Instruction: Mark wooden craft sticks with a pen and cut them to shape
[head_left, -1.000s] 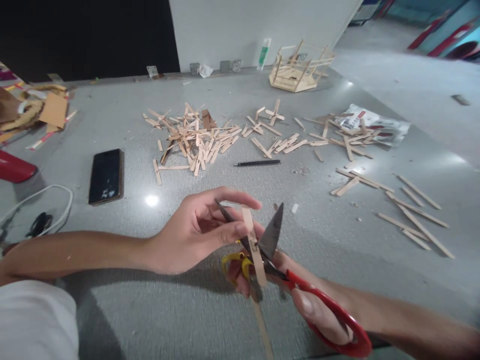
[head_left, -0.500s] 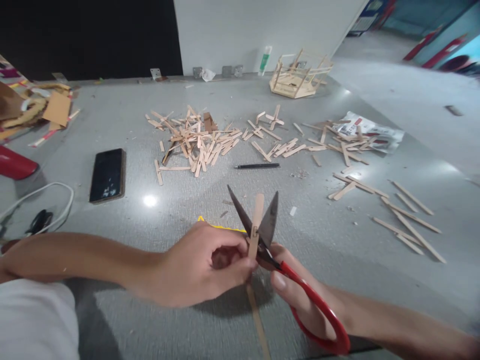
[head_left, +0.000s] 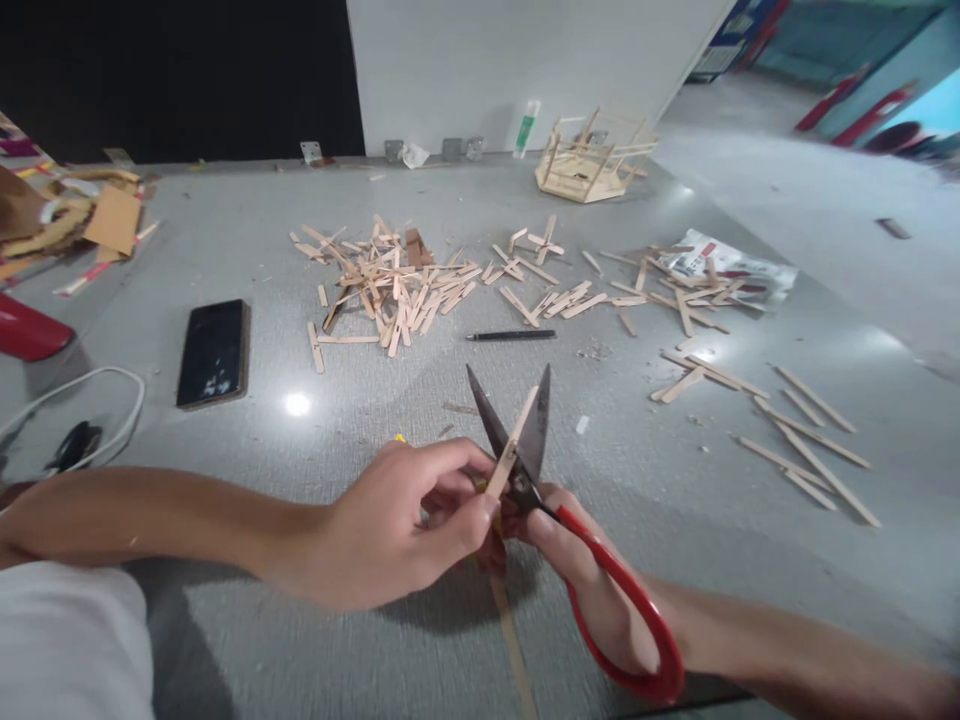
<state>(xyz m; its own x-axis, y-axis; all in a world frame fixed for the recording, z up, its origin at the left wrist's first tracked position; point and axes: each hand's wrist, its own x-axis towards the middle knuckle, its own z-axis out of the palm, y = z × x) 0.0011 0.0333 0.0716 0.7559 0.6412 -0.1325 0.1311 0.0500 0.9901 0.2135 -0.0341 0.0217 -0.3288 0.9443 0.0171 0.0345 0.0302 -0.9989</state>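
Note:
Between thumb and fingers, my left hand (head_left: 405,520) pinches a flat wooden stick (head_left: 511,452) that slants up to the right. My right hand (head_left: 592,560) is wrapped round the red handles of the scissors (head_left: 534,430). The scissor blades point away from me and stand apart, with the stick across them near the pivot. A bit of yellow shows behind my left fingers. Under my hands a long thin strip (head_left: 514,640) runs toward the near edge.
Beyond my hands lie a pile of wooden sticks (head_left: 397,285), a black pen (head_left: 511,335) and a phone (head_left: 214,352). Longer sticks (head_left: 817,435) are at the right. A wooden frame model (head_left: 585,170) and a glue tube (head_left: 526,128) stand at the back, near the wall.
The stick in my left hand has tilted further to the right. The scissors have shifted slightly left, and their blades are a little closer together.

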